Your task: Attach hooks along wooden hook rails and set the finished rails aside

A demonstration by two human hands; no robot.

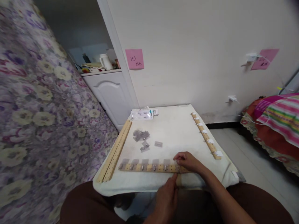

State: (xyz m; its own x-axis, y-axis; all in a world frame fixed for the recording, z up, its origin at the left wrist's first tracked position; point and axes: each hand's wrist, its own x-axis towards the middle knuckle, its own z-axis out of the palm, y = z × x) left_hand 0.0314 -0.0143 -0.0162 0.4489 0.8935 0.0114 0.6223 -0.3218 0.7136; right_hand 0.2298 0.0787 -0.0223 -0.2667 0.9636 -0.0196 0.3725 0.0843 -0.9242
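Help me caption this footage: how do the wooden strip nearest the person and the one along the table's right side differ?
The near strip lies crosswise; the right-side strip runs away from the person.
The near strip carries greyish see-through packets; the right-side strip carries white tags.
The left hand and right hand are at the near strip; neither is at the right-side strip.
Both are pale and narrow.

1. Table (174, 124): pale cloth cover; far edge by white wall (187, 40).
2. Beyond far left corner: white cabinet (105, 90), white jug (106, 62) on its ledge.
3. Left edge: floral curtain (42, 118) alongside.
4. Right edge: pale tiled floor (224, 138), dark skirting (219, 125), striped cloth (283, 116) farther right.
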